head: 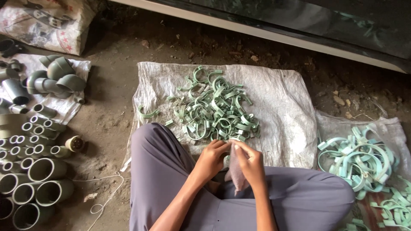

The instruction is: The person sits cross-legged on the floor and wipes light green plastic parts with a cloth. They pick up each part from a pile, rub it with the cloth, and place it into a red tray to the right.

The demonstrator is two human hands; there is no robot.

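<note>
Sacking [282, 107] spread on the dirt floor ahead of our crossed legs carries the heap of green pipe clamps [216, 111], which lies directly forward of both hands, its near edge just beyond the fingertips and about equally close to each. Our left hand [212, 160] and right hand [250, 164] meet over the lap, fingers closed on a small pale mesh bag [235, 173] that hangs downward between them; whether a clamp sits inside that grip we cannot tell.
</note>
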